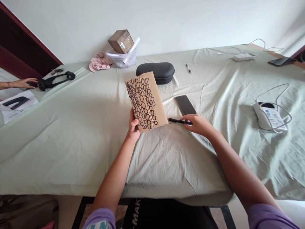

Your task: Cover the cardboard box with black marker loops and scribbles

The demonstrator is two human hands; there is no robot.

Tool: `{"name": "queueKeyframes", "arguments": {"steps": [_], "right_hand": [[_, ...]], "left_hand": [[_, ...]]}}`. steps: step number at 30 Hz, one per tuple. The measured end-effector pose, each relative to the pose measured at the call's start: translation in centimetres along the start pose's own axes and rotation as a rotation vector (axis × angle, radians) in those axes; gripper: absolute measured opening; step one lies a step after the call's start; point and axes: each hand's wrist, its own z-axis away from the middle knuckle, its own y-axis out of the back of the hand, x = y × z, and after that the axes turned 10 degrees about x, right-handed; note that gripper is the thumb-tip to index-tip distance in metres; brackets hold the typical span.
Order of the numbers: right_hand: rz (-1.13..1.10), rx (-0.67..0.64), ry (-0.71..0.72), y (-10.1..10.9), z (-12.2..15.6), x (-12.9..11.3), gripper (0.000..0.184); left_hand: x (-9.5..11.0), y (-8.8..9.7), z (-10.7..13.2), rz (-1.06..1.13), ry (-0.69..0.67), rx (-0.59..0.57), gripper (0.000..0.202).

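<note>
A cardboard box (147,101) is held tilted by its lower left edge in my left hand (133,127). Rows of hand-drawn black loops cover much of its face, on both sides of the middle seam. My right hand (197,124) has its fingers closed on a black marker (175,120), which points left toward the box's lower right corner. Just beyond that hand lies a smartphone (185,105) with a dark screen. Behind the box sits a black hard case (157,72), partly covered by it.
A pale green cloth (78,143) covers the table. At the back are a plastic tub (122,59) with a small carton (121,41) on top, pink fabric (100,62) and a pen (188,68). White corded devices (270,117) lie right. Another person's hand (25,83) touches a black object (56,81) at left.
</note>
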Motion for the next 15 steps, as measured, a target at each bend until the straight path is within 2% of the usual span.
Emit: {"name": "queueKeyframes", "arguments": {"steps": [5,8,9,13,15], "right_hand": [[0.03,0.03,0.004,-1.6,0.1,-1.0,0.041],[0.159,0.067,-0.002,-2.8,-0.4,-3.0,0.058],[0.209,0.07,-0.004,-3.2,-0.7,-3.9,0.059],[0.299,0.018,-0.049,-5.0,-2.5,-6.4,0.033],[0.205,0.088,-0.131,-5.5,-3.4,-6.3,0.029]], "left_hand": [[0.0,-0.1,0.0,0.022,-0.006,-0.024,0.076],[-0.1,-0.2,-0.1,0.036,-0.007,-0.053,0.079],[-0.1,-0.2,-0.1,0.038,-0.01,-0.064,0.081],[-0.2,-0.3,-0.2,0.055,-0.015,-0.083,0.082],[-0.2,-0.4,-0.2,0.068,-0.011,-0.072,0.081]]}}
